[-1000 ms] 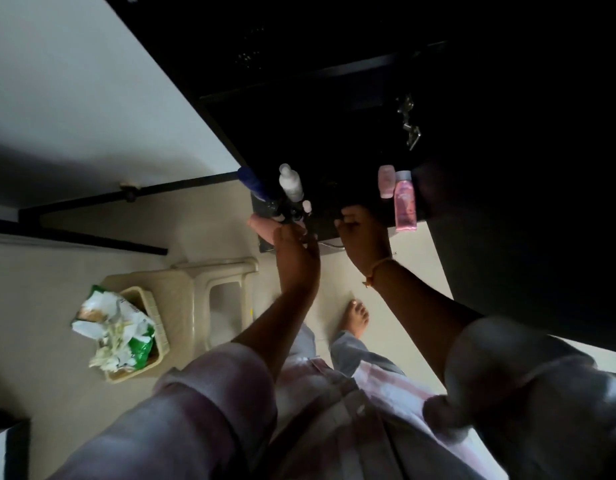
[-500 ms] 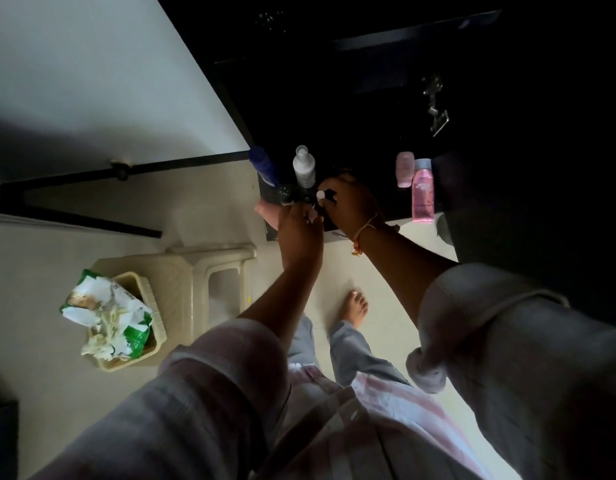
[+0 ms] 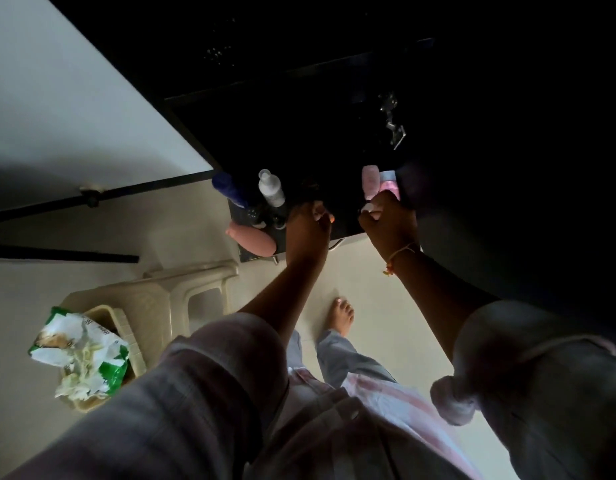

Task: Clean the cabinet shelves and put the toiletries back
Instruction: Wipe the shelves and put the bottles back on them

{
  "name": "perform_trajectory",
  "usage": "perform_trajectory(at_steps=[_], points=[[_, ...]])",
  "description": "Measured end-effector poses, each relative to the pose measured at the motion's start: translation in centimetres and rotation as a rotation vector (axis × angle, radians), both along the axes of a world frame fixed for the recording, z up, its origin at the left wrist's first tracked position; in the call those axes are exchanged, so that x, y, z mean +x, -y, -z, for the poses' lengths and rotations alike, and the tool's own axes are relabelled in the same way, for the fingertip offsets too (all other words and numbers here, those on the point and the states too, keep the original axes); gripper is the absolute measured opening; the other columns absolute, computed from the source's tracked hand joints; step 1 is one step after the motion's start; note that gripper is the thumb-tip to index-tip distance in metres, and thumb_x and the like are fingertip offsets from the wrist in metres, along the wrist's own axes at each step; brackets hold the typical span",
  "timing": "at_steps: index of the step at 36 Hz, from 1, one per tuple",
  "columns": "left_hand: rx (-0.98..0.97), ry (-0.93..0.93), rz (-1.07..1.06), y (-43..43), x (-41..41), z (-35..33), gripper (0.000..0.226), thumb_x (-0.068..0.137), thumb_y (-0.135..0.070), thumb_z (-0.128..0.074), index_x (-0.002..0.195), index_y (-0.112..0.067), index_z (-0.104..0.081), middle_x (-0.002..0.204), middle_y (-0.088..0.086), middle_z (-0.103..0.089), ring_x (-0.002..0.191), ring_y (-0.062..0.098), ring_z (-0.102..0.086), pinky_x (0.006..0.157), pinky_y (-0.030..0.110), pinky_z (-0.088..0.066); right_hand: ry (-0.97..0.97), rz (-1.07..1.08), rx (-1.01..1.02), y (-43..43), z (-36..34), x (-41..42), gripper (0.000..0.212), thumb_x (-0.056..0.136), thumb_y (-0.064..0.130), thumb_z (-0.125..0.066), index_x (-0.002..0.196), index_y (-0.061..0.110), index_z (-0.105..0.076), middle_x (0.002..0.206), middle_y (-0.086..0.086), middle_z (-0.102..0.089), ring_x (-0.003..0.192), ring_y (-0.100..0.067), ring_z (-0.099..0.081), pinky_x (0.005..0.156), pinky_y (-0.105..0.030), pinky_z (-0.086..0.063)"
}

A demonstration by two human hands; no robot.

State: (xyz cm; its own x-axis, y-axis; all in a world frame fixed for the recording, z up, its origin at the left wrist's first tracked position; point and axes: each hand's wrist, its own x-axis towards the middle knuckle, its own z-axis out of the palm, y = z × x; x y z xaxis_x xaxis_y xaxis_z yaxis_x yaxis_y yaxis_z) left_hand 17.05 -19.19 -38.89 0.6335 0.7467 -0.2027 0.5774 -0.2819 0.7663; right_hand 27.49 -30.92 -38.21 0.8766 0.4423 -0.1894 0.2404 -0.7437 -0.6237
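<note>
The dark cabinet shelf (image 3: pixel 344 223) carries toiletries along its front edge. At the left stand a blue bottle (image 3: pixel 229 189), a white bottle (image 3: pixel 272 188) and some small dark bottles (image 3: pixel 265 218); a pink tube (image 3: pixel 253 239) lies on its side beside them. My left hand (image 3: pixel 308 230) is at the shelf edge just right of the dark bottles, fingers curled; the dark hides whether it holds anything. My right hand (image 3: pixel 389 225) grips the lower part of a pink bottle (image 3: pixel 389 185) with a pale cap. A smaller pink bottle (image 3: pixel 369 181) stands touching its left side.
Below on the pale floor stand a cream plastic stool (image 3: pixel 182 292) and a cream basket (image 3: pixel 102 315) stuffed with crumpled green-and-white packets (image 3: pixel 78 355). My bare foot (image 3: pixel 341 315) is under the shelf. A metal hinge (image 3: pixel 393 126) shows in the dark cabinet. A white wall (image 3: pixel 74 98) is at the left.
My right hand left the small bottles at the left and moved right to grip the pink bottle. My left hand shifted a little right, uncovering the pink tube.
</note>
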Motion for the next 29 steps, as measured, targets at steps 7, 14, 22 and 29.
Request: perform_trajectory(at_steps=[7,14,22,29], points=[[0.008,0.01,0.107,0.6,4.3,0.1,0.024,0.09,-0.008,-0.057,0.112,-0.007,-0.066,0.1,0.006,-0.073,0.096,0.015,-0.068,0.079,0.012,-0.043,0.072,-0.037,0.013,1.6,1.0,1.9,0.027,0.081,0.021,-0.07,0.103,0.008,-0.064,0.096,-0.009,-0.07,0.088,-0.026,-0.068,0.072,-0.023,-0.05],[0.081,-0.031,0.212,0.8,6.5,0.6,0.022,0.09,-0.009,-0.057,0.109,-0.011,-0.068,0.099,0.007,-0.071,0.093,0.018,-0.067,0.079,0.02,-0.046,0.114,-0.049,0.043,2.0,1.0,2.6,0.03,0.082,0.019,-0.071,0.108,0.009,-0.062,0.101,-0.009,-0.07,0.092,-0.025,-0.068,0.073,-0.026,-0.054],[0.177,0.0,0.347,1.1,7.4,0.4,0.017,0.093,-0.013,-0.058,0.107,-0.016,-0.068,0.106,0.005,-0.069,0.097,0.016,-0.066,0.083,0.03,-0.055,0.127,-0.086,0.03,1.9,1.2,3.1,0.027,0.084,0.02,-0.07,0.107,0.009,-0.061,0.101,-0.01,-0.069,0.093,-0.027,-0.068,0.074,-0.031,-0.057],[0.168,-0.031,0.373,0.8,7.6,0.1,0.016,0.093,-0.013,-0.057,0.103,-0.018,-0.067,0.104,0.005,-0.066,0.095,0.018,-0.065,0.08,0.03,-0.054,0.123,-0.07,0.011,1.8,1.0,2.9,0.023,0.084,0.015,-0.068,0.104,0.01,-0.061,0.096,-0.009,-0.07,0.09,-0.027,-0.068,0.069,-0.024,-0.048]])
